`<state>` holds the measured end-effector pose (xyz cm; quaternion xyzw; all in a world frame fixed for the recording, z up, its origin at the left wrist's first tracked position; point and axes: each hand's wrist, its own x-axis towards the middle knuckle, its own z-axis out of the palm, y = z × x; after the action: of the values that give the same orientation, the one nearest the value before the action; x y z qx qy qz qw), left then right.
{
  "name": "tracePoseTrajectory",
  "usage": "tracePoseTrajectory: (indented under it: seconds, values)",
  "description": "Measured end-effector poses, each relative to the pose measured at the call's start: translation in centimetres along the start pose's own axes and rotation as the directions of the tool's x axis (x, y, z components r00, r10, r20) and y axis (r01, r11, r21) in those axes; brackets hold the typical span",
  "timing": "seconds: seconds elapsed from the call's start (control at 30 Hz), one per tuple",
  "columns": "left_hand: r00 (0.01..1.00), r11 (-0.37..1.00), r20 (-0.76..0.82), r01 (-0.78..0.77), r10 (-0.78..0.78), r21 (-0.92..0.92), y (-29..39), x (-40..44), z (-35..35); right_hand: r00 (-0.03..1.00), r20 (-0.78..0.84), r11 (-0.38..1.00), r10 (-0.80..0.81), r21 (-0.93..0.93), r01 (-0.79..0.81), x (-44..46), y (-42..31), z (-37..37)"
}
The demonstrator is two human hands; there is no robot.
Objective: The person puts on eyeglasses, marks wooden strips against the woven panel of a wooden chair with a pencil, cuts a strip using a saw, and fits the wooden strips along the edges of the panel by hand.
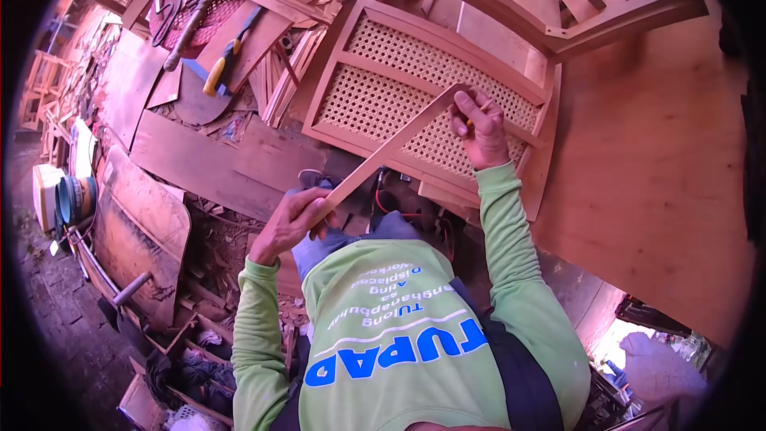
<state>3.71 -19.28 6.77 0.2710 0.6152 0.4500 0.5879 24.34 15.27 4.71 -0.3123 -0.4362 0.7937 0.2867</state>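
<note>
A thin wooden strip [383,152] runs diagonally between my two hands, above the lower edge of a wooden frame with woven cane panels [383,100]. Its lower left end is held by my left hand [297,219], fingers and thumb closed on it near my lap. The upper right end is pinched in my right hand [480,121], over the cane panel. A small yellow thing shows between the fingers of my right hand; I cannot make out what it is.
A handsaw with a yellow handle [215,73] and a hammer [187,32] lie among wood scraps at upper left. Curved chair parts [590,40] rest at the top right beside a large plywood sheet [638,183]. Buckets [76,199] stand at far left.
</note>
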Motion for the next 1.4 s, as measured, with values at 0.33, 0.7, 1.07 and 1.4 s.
tracePoseTrajectory:
  seconds: [0.33,0.7,1.07,1.4]
  values:
    - [0.998,0.994,-0.069,-0.007,0.000,-0.107,-2.0,0.2,0.0,0.998,0.051,0.993,-0.042,-0.108,0.048,1.9,0.8,0.7]
    - [0.691,0.791,-0.522,-0.119,0.499,0.600,-2.3,0.3,0.3,0.843,0.426,-0.087,-0.329,-0.902,0.422,5.9,2.2,1.5]
    - [0.522,0.533,-0.458,0.007,0.719,0.846,-2.0,2.2,0.1,0.713,0.657,-0.223,-0.244,-0.754,0.618,10.1,3.6,-4.4]
    - [0.693,0.733,-0.437,-0.197,0.574,0.651,-1.9,2.1,-1.8,0.780,0.599,-0.222,-0.180,-0.798,0.561,9.8,3.2,-3.4]
